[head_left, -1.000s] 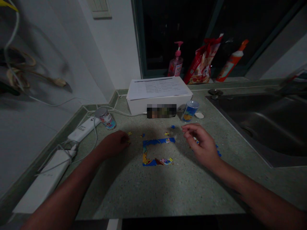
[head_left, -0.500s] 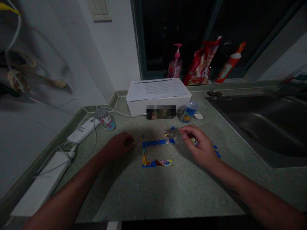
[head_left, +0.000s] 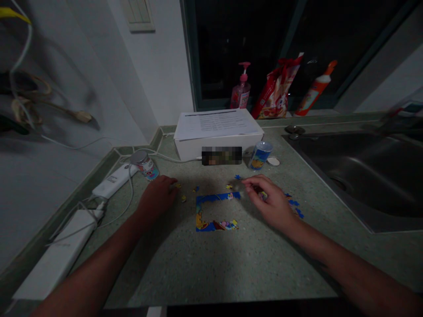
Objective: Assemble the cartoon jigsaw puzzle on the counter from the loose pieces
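1. On the speckled green countertop [head_left: 231,268], the partly built jigsaw border [head_left: 214,226] lies flat, with its right side open. Its light cardboard pieces would likely slide apart if lifted, so nudging suits them better.
2. The curled left hand [head_left: 157,197] rests just beside small yellow puzzle pieces [head_left: 183,199]; whether it holds one, I cannot tell.
3. The right hand [head_left: 272,204] is closed in a pinch on a small puzzle piece [head_left: 262,195]. Thin and stiff, such a piece is best taken by its edges.
4. Loose blue puzzle pieces [head_left: 299,213] lie further right.
5. Farthest, a printed tin can [head_left: 145,165], a blue paper cup [head_left: 260,155] and a white box [head_left: 218,136] stand.
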### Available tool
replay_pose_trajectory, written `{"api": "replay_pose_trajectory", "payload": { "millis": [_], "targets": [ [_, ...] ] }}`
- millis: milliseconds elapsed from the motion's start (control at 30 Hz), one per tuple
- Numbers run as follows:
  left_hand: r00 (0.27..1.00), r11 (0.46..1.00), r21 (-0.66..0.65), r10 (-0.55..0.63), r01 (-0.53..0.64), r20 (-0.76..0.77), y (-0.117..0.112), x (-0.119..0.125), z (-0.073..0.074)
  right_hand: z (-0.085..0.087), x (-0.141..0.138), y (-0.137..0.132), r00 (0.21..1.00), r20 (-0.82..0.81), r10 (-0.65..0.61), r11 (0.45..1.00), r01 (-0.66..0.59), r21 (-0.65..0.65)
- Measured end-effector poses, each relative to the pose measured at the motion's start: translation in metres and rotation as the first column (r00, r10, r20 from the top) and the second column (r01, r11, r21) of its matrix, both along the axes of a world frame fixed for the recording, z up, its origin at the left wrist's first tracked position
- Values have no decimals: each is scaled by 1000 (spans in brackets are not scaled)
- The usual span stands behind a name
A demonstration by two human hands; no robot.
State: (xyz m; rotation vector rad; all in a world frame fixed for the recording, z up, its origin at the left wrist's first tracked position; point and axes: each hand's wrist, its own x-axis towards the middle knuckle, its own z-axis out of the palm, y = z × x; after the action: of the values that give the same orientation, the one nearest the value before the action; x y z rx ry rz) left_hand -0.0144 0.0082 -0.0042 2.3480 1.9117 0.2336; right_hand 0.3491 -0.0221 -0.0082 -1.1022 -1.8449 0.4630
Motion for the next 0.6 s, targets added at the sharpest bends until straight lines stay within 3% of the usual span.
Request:
{"api": "replay_pose_trajectory", "payload": {
  "millis": [300,600],
  "targets": [
    [998,999,-6,-45,45,-53,3,-2,-8,2,-1,0,1000,21,18,1000,-18,13],
    [995,999,22,-26,28,-94,1,1,-8,-5,0,2,998,52,27,1000,-27,-9]
  ]
}}
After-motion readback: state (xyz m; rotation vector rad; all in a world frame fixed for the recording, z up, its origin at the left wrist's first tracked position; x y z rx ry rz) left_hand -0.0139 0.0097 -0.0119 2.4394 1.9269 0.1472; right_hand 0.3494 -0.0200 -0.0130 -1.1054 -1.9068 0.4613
